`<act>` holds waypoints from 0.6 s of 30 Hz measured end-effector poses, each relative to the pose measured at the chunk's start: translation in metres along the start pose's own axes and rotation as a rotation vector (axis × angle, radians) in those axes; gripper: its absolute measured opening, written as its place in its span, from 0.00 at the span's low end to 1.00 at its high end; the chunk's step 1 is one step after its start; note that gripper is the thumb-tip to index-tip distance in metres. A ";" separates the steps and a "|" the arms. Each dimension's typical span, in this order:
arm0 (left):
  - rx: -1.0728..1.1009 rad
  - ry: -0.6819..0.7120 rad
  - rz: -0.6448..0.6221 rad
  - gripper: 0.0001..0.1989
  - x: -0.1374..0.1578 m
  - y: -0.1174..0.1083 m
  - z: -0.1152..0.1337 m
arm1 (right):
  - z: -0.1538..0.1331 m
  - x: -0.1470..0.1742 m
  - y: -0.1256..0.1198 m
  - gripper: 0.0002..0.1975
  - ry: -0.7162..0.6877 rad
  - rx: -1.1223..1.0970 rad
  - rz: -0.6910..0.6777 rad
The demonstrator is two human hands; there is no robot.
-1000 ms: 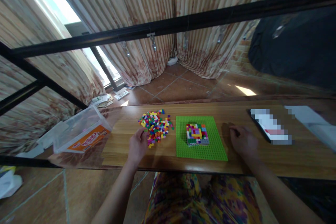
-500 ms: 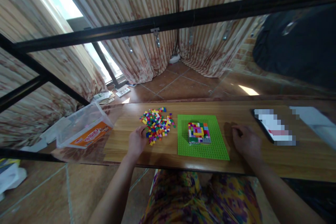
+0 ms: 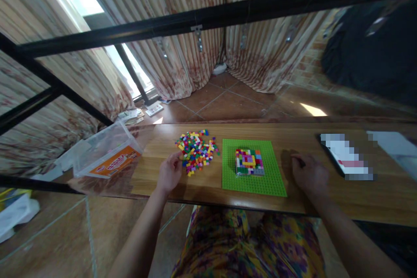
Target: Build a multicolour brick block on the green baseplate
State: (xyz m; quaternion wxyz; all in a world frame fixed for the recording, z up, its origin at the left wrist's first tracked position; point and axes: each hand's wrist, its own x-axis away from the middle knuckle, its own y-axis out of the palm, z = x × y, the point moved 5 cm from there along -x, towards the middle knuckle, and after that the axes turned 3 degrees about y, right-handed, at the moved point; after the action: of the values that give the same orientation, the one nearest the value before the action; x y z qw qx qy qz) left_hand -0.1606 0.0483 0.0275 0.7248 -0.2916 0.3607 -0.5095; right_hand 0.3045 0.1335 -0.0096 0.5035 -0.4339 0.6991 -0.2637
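Observation:
My left hand (image 3: 170,173) is at the left edge of a pile of small coloured bricks (image 3: 197,150). Its thumb and fingertips are pinched together, and whatever may be between them is too small to make out. Right of the pile, a green baseplate (image 3: 275,182) lies flat on the table. On it stands a square, multicoloured brick build (image 3: 249,163) with a yellow ring and pink bricks on top. My right hand (image 3: 311,177) rests on the table to the right of the baseplate, its fingers curled in with nothing visible in them.
The wooden table (image 3: 198,189) carries a phone (image 3: 348,158) on the right, with white sheets (image 3: 394,147) beyond it. A clear plastic box (image 3: 107,152) with an orange label stands at the left end. A black metal bar (image 3: 215,17) crosses above the far side.
My left hand has drawn slightly back from the pile, its fingertips now pinched. My right hand stays beside the baseplate. The whole view has shifted a little.

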 end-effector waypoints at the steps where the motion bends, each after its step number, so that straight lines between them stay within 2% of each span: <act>1: -0.008 0.005 -0.008 0.16 0.002 0.000 0.000 | 0.000 0.000 0.000 0.15 -0.001 -0.001 0.001; 6: -0.109 0.024 -0.121 0.11 0.005 0.002 0.008 | -0.001 0.000 -0.001 0.14 -0.004 -0.021 0.016; 9: -0.122 0.008 -0.146 0.09 0.005 0.001 0.011 | 0.000 0.001 0.000 0.14 0.002 -0.027 0.012; 14: -0.045 -0.091 -0.111 0.04 0.009 0.002 0.003 | 0.001 0.000 0.001 0.15 0.002 -0.019 0.017; 18: 0.129 -0.131 -0.026 0.07 0.011 0.004 -0.009 | 0.000 0.000 0.000 0.14 0.010 -0.018 0.013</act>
State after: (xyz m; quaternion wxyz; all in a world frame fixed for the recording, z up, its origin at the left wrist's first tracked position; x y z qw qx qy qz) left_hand -0.1632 0.0384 0.0170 0.7575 -0.2817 0.2751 -0.5207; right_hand 0.3046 0.1339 -0.0098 0.4978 -0.4324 0.7068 -0.2563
